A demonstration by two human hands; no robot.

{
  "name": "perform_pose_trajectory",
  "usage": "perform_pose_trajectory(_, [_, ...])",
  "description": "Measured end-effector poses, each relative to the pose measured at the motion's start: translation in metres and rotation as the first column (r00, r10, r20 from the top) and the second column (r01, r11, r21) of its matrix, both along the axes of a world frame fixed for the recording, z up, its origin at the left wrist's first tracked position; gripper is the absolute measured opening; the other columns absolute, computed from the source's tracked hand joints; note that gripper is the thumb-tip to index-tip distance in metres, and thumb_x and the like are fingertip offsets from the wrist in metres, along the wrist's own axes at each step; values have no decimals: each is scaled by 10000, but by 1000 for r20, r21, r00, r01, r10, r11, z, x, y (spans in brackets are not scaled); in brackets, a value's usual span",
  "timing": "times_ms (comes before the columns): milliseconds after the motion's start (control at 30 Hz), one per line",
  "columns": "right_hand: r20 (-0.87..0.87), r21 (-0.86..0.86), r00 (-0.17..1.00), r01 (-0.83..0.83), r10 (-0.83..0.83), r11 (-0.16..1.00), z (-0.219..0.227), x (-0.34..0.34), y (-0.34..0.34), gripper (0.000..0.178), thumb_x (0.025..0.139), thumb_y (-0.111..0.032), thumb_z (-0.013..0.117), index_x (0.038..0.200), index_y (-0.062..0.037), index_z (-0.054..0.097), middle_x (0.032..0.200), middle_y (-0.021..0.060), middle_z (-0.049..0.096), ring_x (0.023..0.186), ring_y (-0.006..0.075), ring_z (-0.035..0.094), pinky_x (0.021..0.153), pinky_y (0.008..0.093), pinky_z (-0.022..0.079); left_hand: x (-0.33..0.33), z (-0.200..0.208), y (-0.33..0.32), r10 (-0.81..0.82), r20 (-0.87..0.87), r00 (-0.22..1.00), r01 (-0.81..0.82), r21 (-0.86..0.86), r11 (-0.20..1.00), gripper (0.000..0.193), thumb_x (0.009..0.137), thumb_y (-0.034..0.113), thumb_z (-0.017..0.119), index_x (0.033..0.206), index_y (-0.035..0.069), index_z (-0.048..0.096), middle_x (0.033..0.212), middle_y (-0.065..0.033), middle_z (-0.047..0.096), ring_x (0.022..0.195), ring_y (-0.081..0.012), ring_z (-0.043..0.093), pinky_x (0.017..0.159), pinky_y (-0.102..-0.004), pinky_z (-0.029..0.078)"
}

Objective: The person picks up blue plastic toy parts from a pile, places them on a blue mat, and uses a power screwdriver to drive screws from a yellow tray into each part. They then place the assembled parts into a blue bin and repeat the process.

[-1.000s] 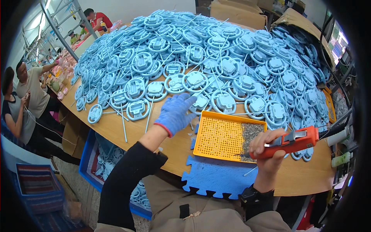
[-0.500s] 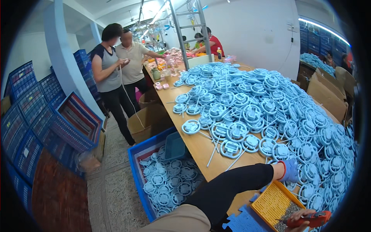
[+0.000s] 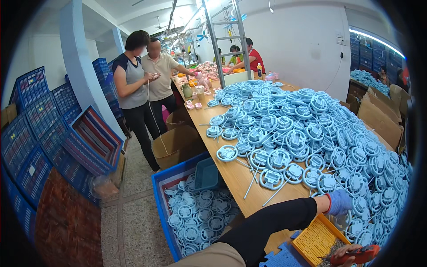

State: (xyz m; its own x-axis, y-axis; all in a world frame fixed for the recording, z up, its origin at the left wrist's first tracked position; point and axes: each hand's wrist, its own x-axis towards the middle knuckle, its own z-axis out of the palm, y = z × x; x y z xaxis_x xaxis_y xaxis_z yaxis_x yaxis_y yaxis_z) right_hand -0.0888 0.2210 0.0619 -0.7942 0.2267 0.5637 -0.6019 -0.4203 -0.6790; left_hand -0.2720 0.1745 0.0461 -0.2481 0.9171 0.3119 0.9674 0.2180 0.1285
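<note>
My left hand (image 3: 339, 203), in a blue-purple glove with a red cuff, is closed at the near edge of a large heap of light blue plastic ring-shaped parts (image 3: 296, 140). It seems to grip one ring-shaped part (image 3: 341, 221) that shows just below it; the fingertips are partly hidden. My bare right hand (image 3: 348, 255) is wrapped round a red and black power screwdriver (image 3: 365, 254) at the lower right. The tool's tip points left over a yellow tray (image 3: 315, 239), whose lower right part holds many small metal screws (image 3: 336, 248).
Under the tray lies a blue foam mat (image 3: 284, 256) on the wooden table (image 3: 235, 175). Thin rods stick out from the heap. Left of the table stands a blue crate (image 3: 165, 209) of similar parts with a teal bin (image 3: 207, 173). Two people stand beyond, near a ladder (image 3: 227, 42).
The whole view has shifted, so the scene sits lower and farther right. Both hands stay in nearly the same places, the right still round the screwdriver.
</note>
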Motion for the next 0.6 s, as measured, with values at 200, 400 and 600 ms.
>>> perform_pose_trajectory(200, [46, 12, 996, 76, -76, 997, -5, 22, 5, 502, 803, -526, 670, 932, -95, 448, 663, 12, 476, 533, 93, 455, 439, 223, 360, 36, 58, -47, -30, -18, 999, 34, 356, 934, 189, 741, 165, 648, 902, 71, 612, 763, -139, 601, 785, -336, 603, 700, -432, 472])
perform_pose_trajectory(400, [83, 13, 988, 132, -133, 991, -9, 33, 0, 518, 798, -539, 670, 940, -99, 437, 671, 11, 467, 545, 89, 454, 449, 220, 362, 121, 88, -159, -10, -32, 999, 22, 376, 926, 178, 751, 168, 629, 888, 78, 560, 799, -90, 549, 815, -300, 568, 721, -417, 466])
perform_pose_trajectory(600, [119, 31, 972, 198, -200, 980, -13, 33, -10, 534, 793, -553, 670, 948, -104, 426, 678, 10, 459, 557, 85, 452, 459, 217, 364, 186, 17, -208, -2, -333, 943, 172, 481, 860, 200, 736, 152, 604, 889, 27, 571, 862, -113, 542, 855, -289, 576, 890, -506, 448])
